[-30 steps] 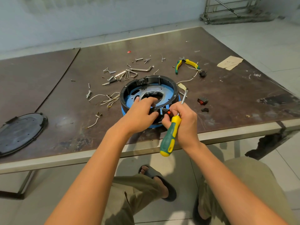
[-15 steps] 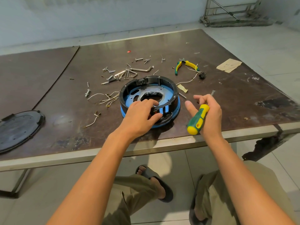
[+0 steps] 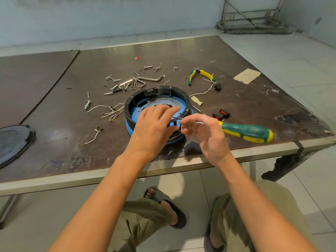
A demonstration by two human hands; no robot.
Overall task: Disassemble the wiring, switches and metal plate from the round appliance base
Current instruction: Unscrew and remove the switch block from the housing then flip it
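Steadying the round appliance base (image 3: 158, 90) near the worktop (image 3: 54, 113) front edge, the left hand (image 3: 152, 128) is laid on its near rim, fingers relaxed. Just right of the base, the screwdriver (image 3: 245, 131) is pinched by its shaft in the right hand (image 3: 209, 137), likely for finer tip control.

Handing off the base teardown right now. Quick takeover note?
Left hand: open, fingers flat over the near rim of the round base.
Right hand: pinches the screwdriver by its shaft, handle pointing right.
Done: red switches and cut wires lie out beside the base.
Left: metal plate sits inside the base; the hands hide the near rim.
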